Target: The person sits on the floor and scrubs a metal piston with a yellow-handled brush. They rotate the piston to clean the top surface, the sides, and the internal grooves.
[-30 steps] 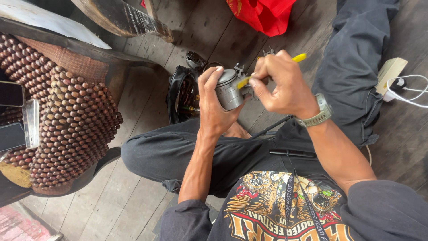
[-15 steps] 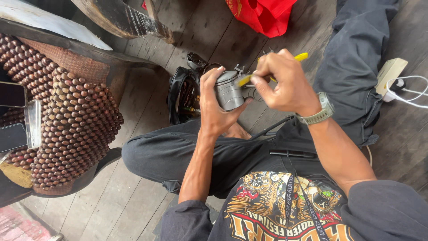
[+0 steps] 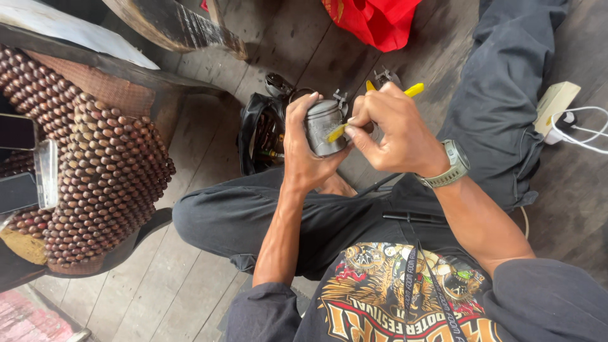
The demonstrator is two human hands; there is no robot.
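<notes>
From my remote post I log the scene left to right. At nine o'clock sits a beaded seat cover (image 3: pixel 95 171) of brown wooden beads, with two dark phones (image 3: pixel 16 158) lying on it at the far edge. Just left of centre, on the plank floor (image 3: pixel 190 278), a black tool bag (image 3: pixel 256 136) stands open. At centre, toward twelve o'clock, my left hand (image 3: pixel 304 149) is wrapped around a grey metal cylinder (image 3: pixel 324 126), fingers closed on its side, holding it above my crossed legs. Touching it from three o'clock, my right hand (image 3: pixel 392 136) is pinched tight on a yellow-handled tool (image 3: pixel 373 107), whose tip meets the cylinder's face; I cannot tell what kind of tip. A grey wristwatch (image 3: pixel 453 166) sits on that wrist. At one o'clock lies a red bag (image 3: pixel 373 19); at two o'clock, a white power strip (image 3: pixel 557 104).
</notes>
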